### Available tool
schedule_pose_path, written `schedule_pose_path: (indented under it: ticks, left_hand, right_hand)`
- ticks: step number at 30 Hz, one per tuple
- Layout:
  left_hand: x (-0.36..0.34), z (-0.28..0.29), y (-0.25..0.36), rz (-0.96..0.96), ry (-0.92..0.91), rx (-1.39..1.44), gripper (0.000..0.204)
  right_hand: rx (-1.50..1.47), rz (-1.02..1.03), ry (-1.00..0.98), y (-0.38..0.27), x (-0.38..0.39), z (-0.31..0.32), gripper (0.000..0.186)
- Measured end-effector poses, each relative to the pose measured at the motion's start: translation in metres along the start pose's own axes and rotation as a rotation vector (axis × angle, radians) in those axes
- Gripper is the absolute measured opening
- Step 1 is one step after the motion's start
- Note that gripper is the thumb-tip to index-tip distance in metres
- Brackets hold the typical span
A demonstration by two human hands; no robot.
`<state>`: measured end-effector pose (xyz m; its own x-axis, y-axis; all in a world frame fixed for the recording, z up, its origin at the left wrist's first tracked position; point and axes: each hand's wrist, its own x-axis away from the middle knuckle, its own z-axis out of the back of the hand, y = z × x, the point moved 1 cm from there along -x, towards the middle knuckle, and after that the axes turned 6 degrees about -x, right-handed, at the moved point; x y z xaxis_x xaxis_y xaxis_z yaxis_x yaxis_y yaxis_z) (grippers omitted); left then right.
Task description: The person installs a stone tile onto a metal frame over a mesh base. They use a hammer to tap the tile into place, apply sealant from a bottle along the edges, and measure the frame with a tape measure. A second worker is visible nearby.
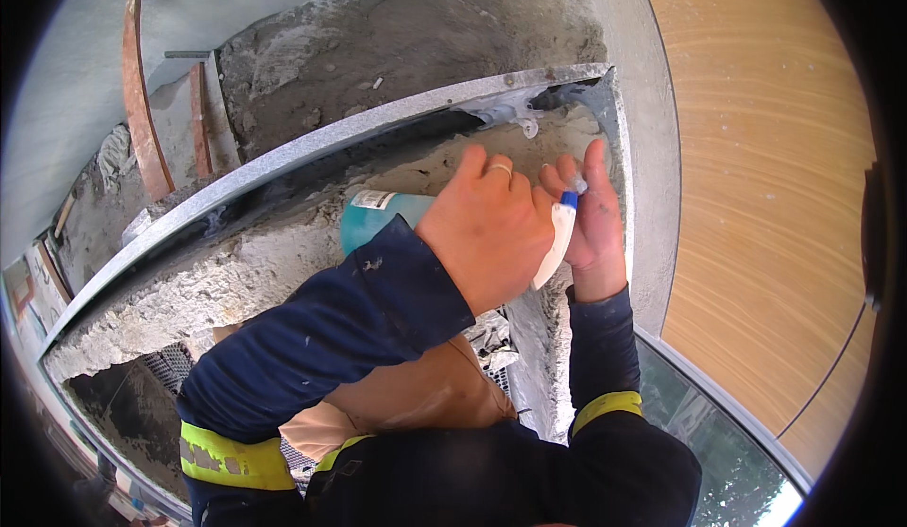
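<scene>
My left hand (491, 229) wraps round the neck of a spray bottle with teal liquid (383, 215). The bottle lies nearly level, its body out to the left. Its white trigger head (556, 248) and blue nozzle (569, 199) point at my right hand (597, 229), which stands open beside it, palm turned toward the nozzle. One finger is stretched up and others are partly bent. A whitish, glossy smear (579, 184) shows at these fingers. Just beyond, white sealant (515, 111) hangs under the end of a grey stone strip (378, 116).
Rough mortar (397, 35) lies behind the strip, and a crumbly cement ledge (198, 300) runs below it. Wood strips (144, 102) lean at the left. A wood-grain panel (756, 149) rises at the right, above a glass pane (699, 423).
</scene>
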<state>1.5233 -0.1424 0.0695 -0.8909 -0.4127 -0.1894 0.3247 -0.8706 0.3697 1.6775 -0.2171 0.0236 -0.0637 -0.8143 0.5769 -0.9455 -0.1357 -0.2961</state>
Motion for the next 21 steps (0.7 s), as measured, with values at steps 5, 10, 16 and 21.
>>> schedule_pose_path:
  ticks: [5,10,16,21]
  left_hand:
    - [0.0,0.002,-0.004,0.017,0.041,-0.015,0.016]
    - [-0.001,-0.001,-0.004,0.01,0.096,-0.012,0.015]
    - [-0.001,0.0,-0.009,0.031,0.143,0.016,0.012]
    - [0.0,0.01,-0.006,0.067,0.052,0.04,0.012]
  right_hand:
    - [0.218,0.23,0.171,0.005,-0.002,-0.02,0.021]
    - [0.399,0.175,0.155,-0.005,-0.006,-0.019,0.015]
    - [0.414,0.314,0.102,-0.008,-0.011,-0.013,0.011]
    - [0.615,0.253,0.239,-0.01,-0.001,-0.027,0.009]
